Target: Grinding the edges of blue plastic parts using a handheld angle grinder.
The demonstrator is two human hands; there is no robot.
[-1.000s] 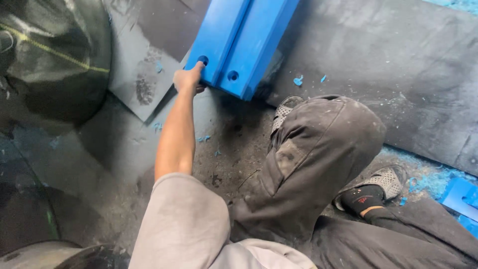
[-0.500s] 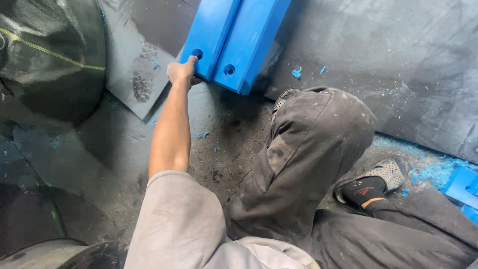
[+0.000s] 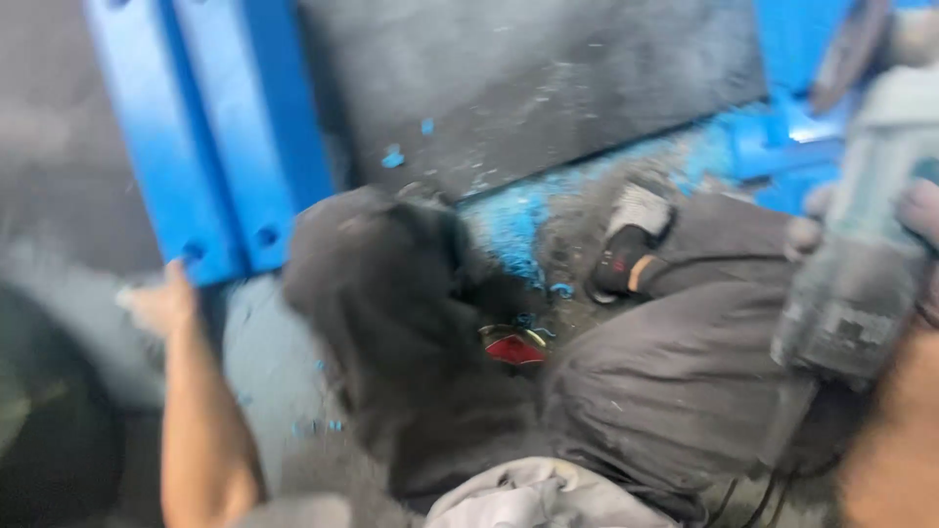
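Observation:
The view is blurred by motion. A long blue block [image 3: 220, 137] with two holes near its end lies on the floor at the upper left. My left hand [image 3: 159, 303] grips its near end at the left corner. At the far right, my right hand [image 3: 915, 220] is closed around a grey power tool [image 3: 861, 264], held above my right leg. A dark round disc shows at the tool's top end.
I sit on the floor in dark dusty trousers [image 3: 411, 323], one shoe [image 3: 631, 244] out ahead. A dark sheet [image 3: 548, 88] lies beyond, with blue shavings [image 3: 514, 220] along its edge. More blue parts [image 3: 792, 147] sit upper right; a dark rounded object [image 3: 49, 430] sits lower left.
The view has swung right, so the blue block now sits at the left. My right hand with the power tool has come into view. My left hand stays on the block's end.

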